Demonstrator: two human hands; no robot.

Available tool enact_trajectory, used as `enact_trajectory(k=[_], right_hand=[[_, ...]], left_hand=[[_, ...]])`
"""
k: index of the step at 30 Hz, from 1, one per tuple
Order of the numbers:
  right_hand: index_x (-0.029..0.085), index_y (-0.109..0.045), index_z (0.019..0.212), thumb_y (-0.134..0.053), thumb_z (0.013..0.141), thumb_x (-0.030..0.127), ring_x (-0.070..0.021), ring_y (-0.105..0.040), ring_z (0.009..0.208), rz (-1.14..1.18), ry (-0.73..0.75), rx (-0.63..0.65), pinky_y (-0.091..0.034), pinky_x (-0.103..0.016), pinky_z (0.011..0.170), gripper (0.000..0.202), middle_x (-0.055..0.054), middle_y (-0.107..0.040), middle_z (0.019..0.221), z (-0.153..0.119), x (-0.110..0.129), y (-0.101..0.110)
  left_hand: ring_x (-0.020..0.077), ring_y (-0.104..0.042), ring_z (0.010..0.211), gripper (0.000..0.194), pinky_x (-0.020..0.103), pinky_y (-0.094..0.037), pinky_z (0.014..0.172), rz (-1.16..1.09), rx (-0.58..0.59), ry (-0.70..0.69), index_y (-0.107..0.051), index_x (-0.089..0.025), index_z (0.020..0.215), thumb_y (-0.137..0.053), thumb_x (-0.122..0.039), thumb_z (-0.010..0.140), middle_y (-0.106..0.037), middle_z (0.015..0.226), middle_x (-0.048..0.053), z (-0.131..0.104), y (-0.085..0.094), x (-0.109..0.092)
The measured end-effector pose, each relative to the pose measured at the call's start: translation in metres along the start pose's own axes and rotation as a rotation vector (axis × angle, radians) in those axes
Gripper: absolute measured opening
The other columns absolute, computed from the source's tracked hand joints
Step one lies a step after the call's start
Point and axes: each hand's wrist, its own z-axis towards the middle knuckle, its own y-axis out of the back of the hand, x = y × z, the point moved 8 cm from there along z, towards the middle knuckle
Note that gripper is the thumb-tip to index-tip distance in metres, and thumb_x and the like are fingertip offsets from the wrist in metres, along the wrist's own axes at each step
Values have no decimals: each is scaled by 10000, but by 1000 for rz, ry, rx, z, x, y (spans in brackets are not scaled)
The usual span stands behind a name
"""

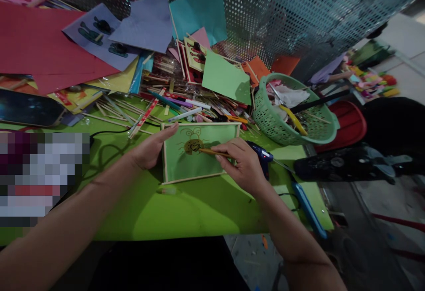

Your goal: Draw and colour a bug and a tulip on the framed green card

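Table (139,215): card (179,167) braced

Card lay flat on it; L hand (148,153) had thumb on its corner, prob. to steady it, other fingers' spacing unclear; R hand (245,164) pinched pen (217,152) between fingers, prob. for ctrl

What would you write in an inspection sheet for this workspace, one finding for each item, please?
Surface: green table, visible along its front.
Job's things: framed green card with a bug drawing; thin brown tool.
Clutter: coloured sheets, wooden sticks and pens heaped behind; green basket filled.
Hands: left hand holds the card's frame; right hand holds the tool over the drawing.
Cables: black cable at left.
Surroundings: perforated panel behind.
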Motion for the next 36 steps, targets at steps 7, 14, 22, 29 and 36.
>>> enact_trajectory(k=[7, 14, 22, 29, 36], right_hand=[[226, -690, 1057, -584, 931, 179, -207, -613, 858, 5, 15, 16, -489, -357, 774, 172, -53, -713, 908, 0, 1, -1], [230, -690, 1073, -577, 945, 204, -211, -619, 869, 1, 3, 8, -495, -360, 765, 173, -60, -710, 924, 0, -1, -1], [222, -689, 1091, -577, 952, 205, -208, -610, 868, 12, 24, 11, -490, -347, 762, 180, -59, -705, 916, -1, 1, -5], [222, -690, 1075, -574, 948, 198, -209, -606, 874, 7, 0, 10, -489, -354, 774, 173, -59, -698, 920, 0, -1, -2], [197, -701, 1054, -586, 937, 182, -204, -598, 847, -6, 6, -3, -472, -341, 757, 165, -62, -692, 891, 0, -1, 1]], left_hand=[[345, -699, 1117, 521, 470, -549, 1000, 2, -28, -20, -660, -137, 1274, -588, -490, 898, -762, 1138, 166, -1, 0, -2], [354, -703, 1107, 573, 474, -551, 996, 31, 1, -23, -644, -149, 1305, -595, -527, 878, -762, 1139, 162, 0, 1, -1], [345, -710, 1093, 525, 465, -568, 972, 3, -6, -8, -657, -150, 1282, -591, -498, 895, -763, 1140, 159, 0, 2, 1], [341, -708, 1101, 528, 459, -563, 981, -27, -23, 12, -667, -124, 1248, -618, -501, 882, -752, 1163, 174, 0, 2, 2], [332, -726, 1060, 514, 449, -577, 961, -39, -22, 21, -660, -130, 1261, -611, -482, 890, -765, 1133, 159, 2, 3, 3]])
